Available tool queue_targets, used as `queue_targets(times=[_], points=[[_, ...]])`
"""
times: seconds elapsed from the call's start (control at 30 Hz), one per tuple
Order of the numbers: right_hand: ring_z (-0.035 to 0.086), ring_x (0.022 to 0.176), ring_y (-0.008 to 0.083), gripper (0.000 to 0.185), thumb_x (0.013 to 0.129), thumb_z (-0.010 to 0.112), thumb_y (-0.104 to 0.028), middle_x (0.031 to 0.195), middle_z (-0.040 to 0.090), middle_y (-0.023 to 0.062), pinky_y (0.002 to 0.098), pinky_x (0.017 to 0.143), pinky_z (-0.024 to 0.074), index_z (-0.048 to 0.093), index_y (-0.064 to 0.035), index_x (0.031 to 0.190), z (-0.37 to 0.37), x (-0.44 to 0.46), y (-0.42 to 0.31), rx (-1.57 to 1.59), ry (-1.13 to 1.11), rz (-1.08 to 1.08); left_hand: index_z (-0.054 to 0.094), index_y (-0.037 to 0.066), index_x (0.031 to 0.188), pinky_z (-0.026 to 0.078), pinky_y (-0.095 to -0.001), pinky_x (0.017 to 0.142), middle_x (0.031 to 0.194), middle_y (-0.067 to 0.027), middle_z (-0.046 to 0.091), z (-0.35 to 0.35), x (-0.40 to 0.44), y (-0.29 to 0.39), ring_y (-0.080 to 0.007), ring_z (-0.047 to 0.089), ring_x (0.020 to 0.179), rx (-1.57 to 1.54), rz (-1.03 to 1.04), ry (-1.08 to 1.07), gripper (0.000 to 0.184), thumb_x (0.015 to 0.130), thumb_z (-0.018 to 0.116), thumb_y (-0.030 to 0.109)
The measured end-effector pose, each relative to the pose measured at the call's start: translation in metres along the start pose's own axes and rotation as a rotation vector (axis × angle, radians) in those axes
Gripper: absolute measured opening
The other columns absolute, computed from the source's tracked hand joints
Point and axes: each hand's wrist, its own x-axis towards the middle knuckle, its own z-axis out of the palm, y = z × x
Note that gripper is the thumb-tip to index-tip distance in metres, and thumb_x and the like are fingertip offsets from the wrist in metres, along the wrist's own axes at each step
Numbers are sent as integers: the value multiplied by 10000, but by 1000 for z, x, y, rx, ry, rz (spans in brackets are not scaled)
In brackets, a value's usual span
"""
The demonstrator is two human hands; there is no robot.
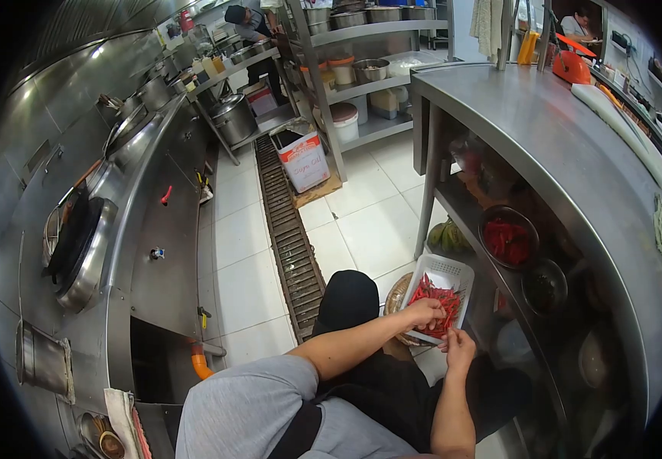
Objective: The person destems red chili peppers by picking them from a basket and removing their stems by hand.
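A white perforated plastic basket (453, 269) holds a heap of thin red chili peppers (426, 289), some with green stems. My left hand (425, 314) reaches over the near part of the heap, its fingers closed in a pinch on a chili pepper. Beside it, at the basket's near right corner, my right hand (459, 348) is also closed, with a red chili pepper at its fingertips. The fingers partly hide what they grip. Under the basket's left side shows a round woven-looking container (396, 294).
A steel counter (514, 115) curves along the right, with bowls of red peppers (508, 239) and dark contents (543, 287) on its lower shelf. A floor drain grate (289, 245) runs ahead. A labelled tin (305, 162) stands beyond. Woks (90, 252) line the left; a co-worker (254, 30) is at the back.
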Motion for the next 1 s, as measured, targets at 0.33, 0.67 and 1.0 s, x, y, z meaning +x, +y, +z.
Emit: queue_targets(times=[0.33, 0.67, 1.0], points=[[592, 514, 118, 149, 906, 615, -90, 691, 656, 75, 223, 461, 456, 665, 43, 951, -5, 7, 4, 191, 11, 43, 596, 42, 849, 321, -239, 361, 698, -24, 599, 29, -1, -18, -102, 549, 497, 57, -11, -56, 118, 897, 586, 150], [591, 512, 116, 115, 883, 648, -91, 677, 635, 65, 226, 470, 463, 643, 22, 899, 3, 4, 7, 247, -35, 100, 565, 68, 868, 303, -245, 353, 698, -22, 586, 23, 1, -23, -91, 499, 472, -75, 10, 68, 72, 897, 582, 132], [582, 530, 103, 122, 879, 650, -95, 685, 622, 42, 234, 489, 463, 649, 25, 902, -21, 15, -21, 38, -22, -38, 545, 51, 1059, 311, -196, 377, 802, -45, 590, -64, 4, 32, -94, 534, 553, -317, 130, 51, 146, 948, 522, 143]])
